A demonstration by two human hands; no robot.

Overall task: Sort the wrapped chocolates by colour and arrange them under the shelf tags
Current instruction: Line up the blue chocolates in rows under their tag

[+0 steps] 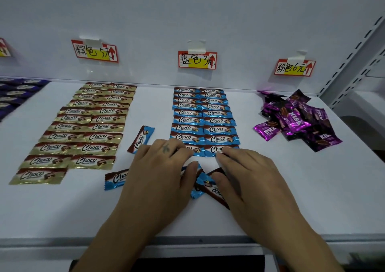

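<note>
1. At the far left of the white shelf (62,209), some dark purple chocolates (16,92) lay in rows, cut off by the edge of the picture.
2. Next came the gold chocolates (83,124). They lay flat in two neat lines under the first tag (94,51), which was stuck on the back wall. The left line had one more piece at the front.
3. A tilted blue chocolate (141,139) lay alone between the gold lines and the blue lines. Its near end was just beside the left hand. Another stray blue chocolate (115,178) lay nearer the front, partly hidden under that hand.
4. The left hand (162,167) lay palm down with its fingers loose and a little apart. Its fingertips rested on the front piece of the blue lines. Its thumb touched the loose wrappers in the middle. It held nothing.
5. The blue chocolates (205,115) lay in two neat lines under the middle tag (197,60).
6. Between the two hands, a few crossed blue chocolates (203,183) lay on top of each other. I could not tell how many.
7. The right hand (248,174) also lay palm down, fingers loose. Its fingertips touched the front right piece of the blue lines, and its thumb rested on the crossed pieces. It gripped nothing.
8. A messy heap of bright purple chocolates (298,119) sat under the last tag (294,67), well apart from the hands.
9. A grey post (354,59) with small holes stood at the far right.
</note>
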